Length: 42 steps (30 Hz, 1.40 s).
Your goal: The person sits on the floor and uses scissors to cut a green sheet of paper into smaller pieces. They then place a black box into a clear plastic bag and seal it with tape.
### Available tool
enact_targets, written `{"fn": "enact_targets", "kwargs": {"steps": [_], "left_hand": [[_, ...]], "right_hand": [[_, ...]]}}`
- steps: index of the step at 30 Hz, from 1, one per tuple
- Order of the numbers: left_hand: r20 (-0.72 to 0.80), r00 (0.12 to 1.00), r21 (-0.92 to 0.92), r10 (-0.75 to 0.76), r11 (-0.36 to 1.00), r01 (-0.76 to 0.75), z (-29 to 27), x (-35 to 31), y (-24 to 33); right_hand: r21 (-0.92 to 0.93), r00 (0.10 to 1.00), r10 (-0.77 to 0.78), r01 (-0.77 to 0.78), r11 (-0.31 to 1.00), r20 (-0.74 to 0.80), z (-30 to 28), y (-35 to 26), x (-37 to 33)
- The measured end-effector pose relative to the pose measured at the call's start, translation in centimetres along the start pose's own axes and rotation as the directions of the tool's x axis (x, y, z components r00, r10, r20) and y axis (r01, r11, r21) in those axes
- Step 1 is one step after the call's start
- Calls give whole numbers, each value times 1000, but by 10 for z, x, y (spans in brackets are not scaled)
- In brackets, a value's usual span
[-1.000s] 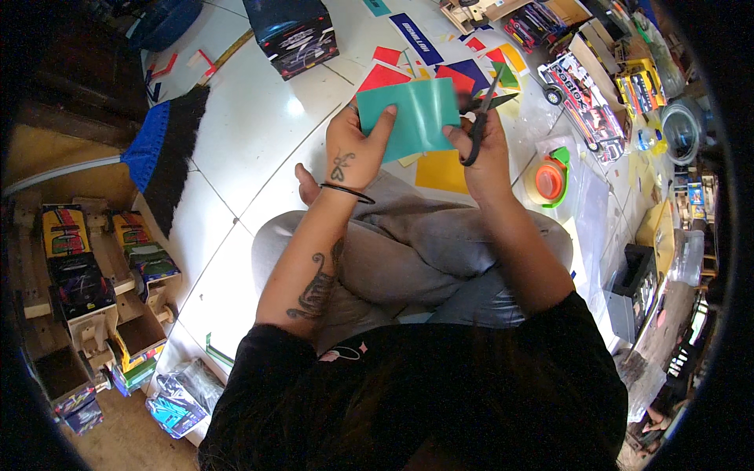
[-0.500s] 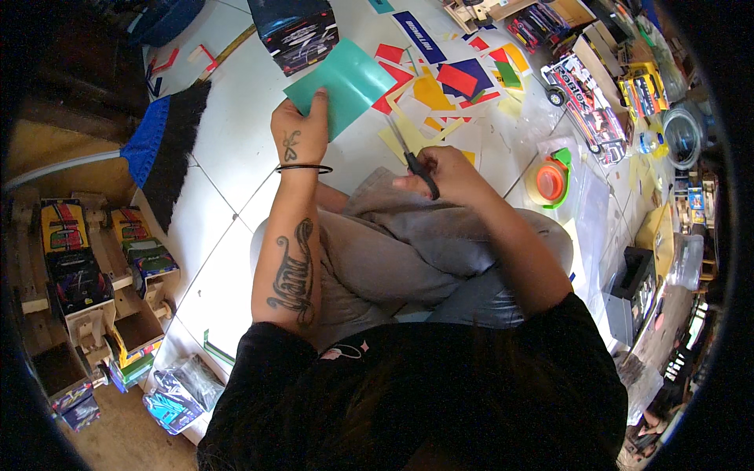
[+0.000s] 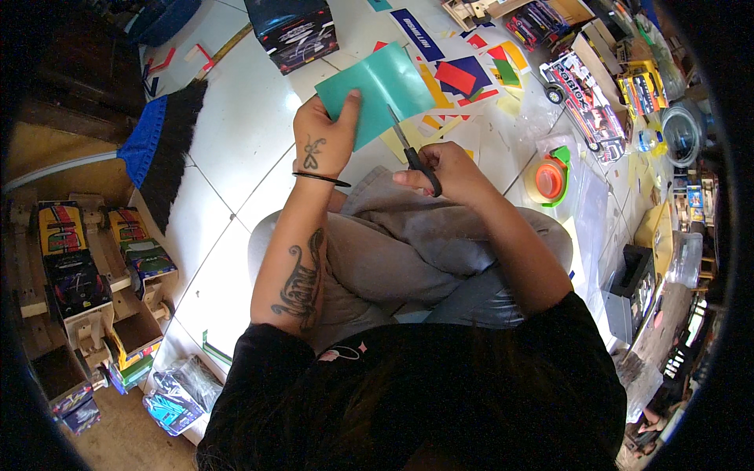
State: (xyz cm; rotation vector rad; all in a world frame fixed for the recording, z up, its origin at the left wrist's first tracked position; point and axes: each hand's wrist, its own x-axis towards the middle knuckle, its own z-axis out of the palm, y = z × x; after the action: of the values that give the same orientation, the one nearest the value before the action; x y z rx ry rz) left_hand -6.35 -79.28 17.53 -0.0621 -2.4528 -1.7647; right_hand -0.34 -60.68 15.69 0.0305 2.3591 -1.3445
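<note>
A glossy teal sheet [image 3: 385,82] is pinched by its left side in my left hand [image 3: 326,133], thumb on top and fingers beneath. My right hand [image 3: 448,171] grips black-handled scissors [image 3: 410,149], their blades pointing up and away from me. The blade tips reach the near edge of the teal sheet; whether they are cutting into it I cannot tell. Beyond the sheet lie colored scraps on the floor, among them a red piece [image 3: 455,77] on a dark blue piece [image 3: 473,69], and a green strip [image 3: 506,72].
White floor tiles [image 3: 236,165] surround my crossed legs. A tape roll on a green dispenser [image 3: 552,177] sits to the right, near a toy truck [image 3: 585,110]. Wooden toy trucks [image 3: 75,267] stand at left by a broom [image 3: 169,141]. A dark box [image 3: 294,39] is ahead.
My left hand has moved right with the teal sheet, bringing its edge to the scissors' blades. My right hand has stayed nearly in place.
</note>
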Motion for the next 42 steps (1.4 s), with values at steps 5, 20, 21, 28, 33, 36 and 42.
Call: {"fn": "enact_targets", "kwargs": {"steps": [5,20,21,28,33,36,42], "left_hand": [[39,999,2,-21,1000,21,-1,0,2],[43,999,-38,-22,999,24,0,-2,3],[43,999,-50,-22,998,24,0,-2,3],[46,999,-30,-23,999,25,0,-1,4],[41,999,-33,-23,999,25,0,-2,4],[44,999,-34,-12,999,14,0,-2,4],[45,999,-50,3,999,-1,0,-2,5]], "right_hand": [[5,999,-41,41,999,-23,-1,1,0],[-10,999,-38,38,999,-36,-1,0,-1],[-14,999,-25,24,1000,-41,-1,-1,-1],[-18,998,-31,30,999,-50,-3,-6,-4],[-41,998,-40,38,998,-51,-3,-7,-4],[-49,998,-33,30,998,-56,-3,-7,-3],[-28,997,-31,29,999,-76,-4,-9,-6]]}}
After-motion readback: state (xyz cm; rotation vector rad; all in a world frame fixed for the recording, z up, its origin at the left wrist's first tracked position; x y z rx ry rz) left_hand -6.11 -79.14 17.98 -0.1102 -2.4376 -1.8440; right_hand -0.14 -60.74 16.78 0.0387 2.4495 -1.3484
